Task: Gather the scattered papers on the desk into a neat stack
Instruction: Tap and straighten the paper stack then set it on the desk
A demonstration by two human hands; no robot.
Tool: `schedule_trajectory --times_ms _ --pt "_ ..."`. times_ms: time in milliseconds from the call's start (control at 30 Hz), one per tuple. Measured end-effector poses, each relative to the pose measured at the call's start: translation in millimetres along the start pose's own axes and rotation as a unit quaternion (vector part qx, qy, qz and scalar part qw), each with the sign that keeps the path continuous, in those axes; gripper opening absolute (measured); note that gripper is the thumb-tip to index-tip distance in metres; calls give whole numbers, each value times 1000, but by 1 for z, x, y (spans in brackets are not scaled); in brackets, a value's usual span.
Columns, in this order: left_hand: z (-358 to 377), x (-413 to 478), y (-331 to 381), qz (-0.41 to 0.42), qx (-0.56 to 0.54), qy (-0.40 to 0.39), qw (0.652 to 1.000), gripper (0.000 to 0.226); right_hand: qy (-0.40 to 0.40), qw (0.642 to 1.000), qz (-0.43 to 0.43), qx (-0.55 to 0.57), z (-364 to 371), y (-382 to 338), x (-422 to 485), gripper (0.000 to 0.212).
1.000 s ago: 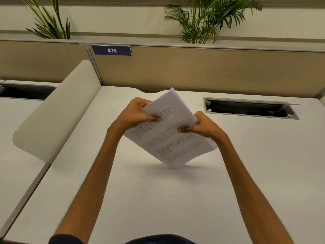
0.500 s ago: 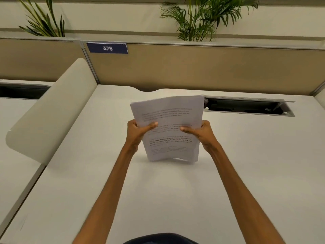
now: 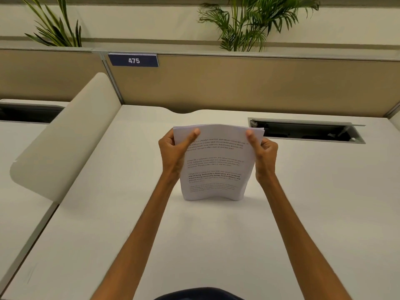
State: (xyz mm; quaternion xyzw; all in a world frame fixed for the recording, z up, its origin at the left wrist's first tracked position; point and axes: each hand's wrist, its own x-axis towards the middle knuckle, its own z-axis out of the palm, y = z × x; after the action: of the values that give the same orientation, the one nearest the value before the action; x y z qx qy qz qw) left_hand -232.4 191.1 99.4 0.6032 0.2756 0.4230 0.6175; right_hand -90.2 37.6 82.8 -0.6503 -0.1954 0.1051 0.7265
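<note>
A stack of printed white papers (image 3: 216, 167) stands upright on its bottom edge on the white desk (image 3: 216, 245), slightly bowed, text facing me. My left hand (image 3: 175, 150) grips its upper left side, thumb on the front sheet. My right hand (image 3: 263, 152) grips the upper right side the same way. The sheets' edges look aligned. No loose papers show elsewhere on the desk.
An open cable tray slot (image 3: 303, 131) is cut into the desk at the back right. A beige curved divider (image 3: 65, 135) rises on the left. A tan partition with a "475" sign (image 3: 133, 60) closes the back, with plants above.
The stack was tilted diagonally in the air, then turned upright and came down on its bottom edge. Both hands slid up from mid-height to the top corners.
</note>
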Motion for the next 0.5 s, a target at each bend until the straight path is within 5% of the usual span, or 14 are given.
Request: schedule_trajectory --times_ms 133,500 --pt "23 1 10 35 38 92 994 32 117 990 -69 24 20 -14 -1 67" --pt "22 5 7 56 70 145 985 15 191 976 -95 -45 26 -9 2 39"
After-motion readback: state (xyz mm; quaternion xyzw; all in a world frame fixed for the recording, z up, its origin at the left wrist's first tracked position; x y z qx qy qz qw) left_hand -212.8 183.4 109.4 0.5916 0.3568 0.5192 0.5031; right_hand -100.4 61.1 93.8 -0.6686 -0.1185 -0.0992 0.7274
